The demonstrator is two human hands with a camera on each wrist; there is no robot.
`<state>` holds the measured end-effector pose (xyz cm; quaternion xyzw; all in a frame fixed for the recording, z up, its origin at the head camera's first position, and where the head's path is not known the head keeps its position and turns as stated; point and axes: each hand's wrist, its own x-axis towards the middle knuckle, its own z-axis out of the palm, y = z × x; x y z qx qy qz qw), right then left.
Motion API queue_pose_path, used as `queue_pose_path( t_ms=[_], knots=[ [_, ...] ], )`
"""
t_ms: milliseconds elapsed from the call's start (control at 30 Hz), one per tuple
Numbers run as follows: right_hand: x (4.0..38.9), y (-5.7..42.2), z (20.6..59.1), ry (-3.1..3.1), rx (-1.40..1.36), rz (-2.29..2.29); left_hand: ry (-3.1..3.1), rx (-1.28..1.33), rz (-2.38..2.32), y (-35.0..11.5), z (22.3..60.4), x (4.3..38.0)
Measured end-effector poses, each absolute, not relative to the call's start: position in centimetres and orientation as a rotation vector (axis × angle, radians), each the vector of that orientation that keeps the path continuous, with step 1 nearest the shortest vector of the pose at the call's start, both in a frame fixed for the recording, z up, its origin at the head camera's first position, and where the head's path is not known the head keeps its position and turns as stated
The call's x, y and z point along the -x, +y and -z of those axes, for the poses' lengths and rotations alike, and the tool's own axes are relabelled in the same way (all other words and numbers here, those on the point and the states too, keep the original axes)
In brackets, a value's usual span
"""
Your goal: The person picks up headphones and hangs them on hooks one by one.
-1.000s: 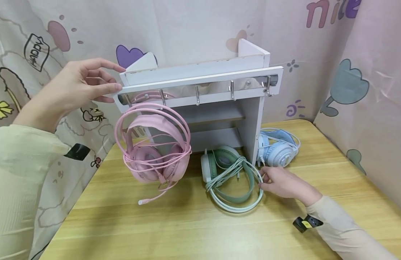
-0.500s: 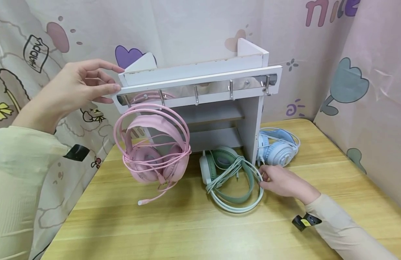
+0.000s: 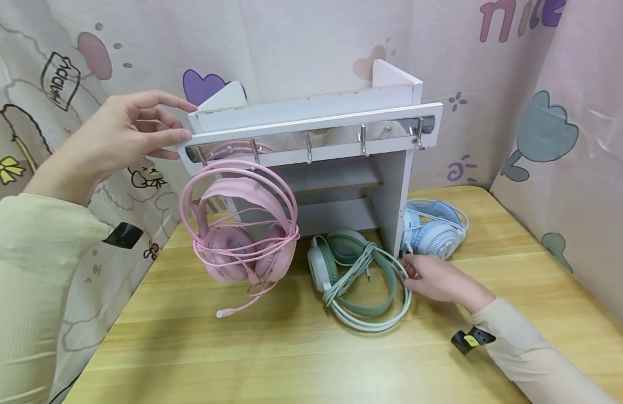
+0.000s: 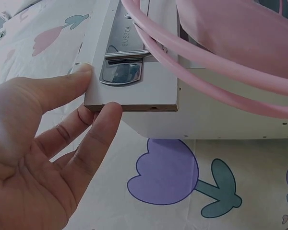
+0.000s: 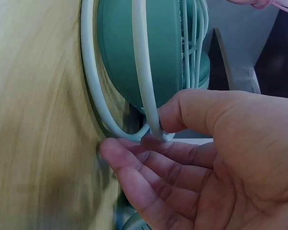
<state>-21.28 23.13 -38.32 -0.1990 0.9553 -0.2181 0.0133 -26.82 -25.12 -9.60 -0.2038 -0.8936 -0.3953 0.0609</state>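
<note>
My left hand (image 3: 132,126) is at the left end of a white shelf unit (image 3: 397,185) with a hook rail (image 3: 336,134) along its front. In the left wrist view the thumb presses the rail's long edge and another fingertip its end, so they pinch the corner. Pink headphones (image 3: 250,193) hang from the rail's left part, cable wound round them. My right hand (image 3: 437,280) pinches the outer headband wire of green headphones (image 3: 384,269) between thumb and index finger. These lie on the table before the shelf, an ear cup at the left and the headband loops towards my hand.
Light-blue headphones (image 3: 434,233) lie on the wooden table (image 3: 271,359) at the right of the shelf, just behind my right hand. A printed curtain (image 3: 301,45) closes off the back and both sides. Several metal hooks stick out along the rail.
The green headphones have turned slightly, their left ear cup shifting left and showing more of its outer face. My right hand has risen a little with the wire. The left hand stays put.
</note>
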Motion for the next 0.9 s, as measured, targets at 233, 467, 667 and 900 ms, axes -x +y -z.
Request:
queue_pose_path(
  t_ms=[233, 467, 667, 900],
  knots=[
    [21.6, 23.2, 38.6, 2.963, 0.667, 0.707, -2.692, 0.637, 1.187, -25.0, 9.7, 27.0],
    [22.1, 23.1, 38.6, 2.975, 0.72, 0.712, -2.692, 0.625, 1.195, -25.1, 9.7, 26.9],
    [22.1, 23.2, 38.7, 2.953, 0.662, 0.741, -2.666, 0.651, 1.22, -25.1, 9.8, 27.0],
    [21.1, 23.7, 38.9, 2.918, 0.634, 0.812, -2.643, 0.678, 1.244, -25.1, 9.8, 27.1]
  ],
)
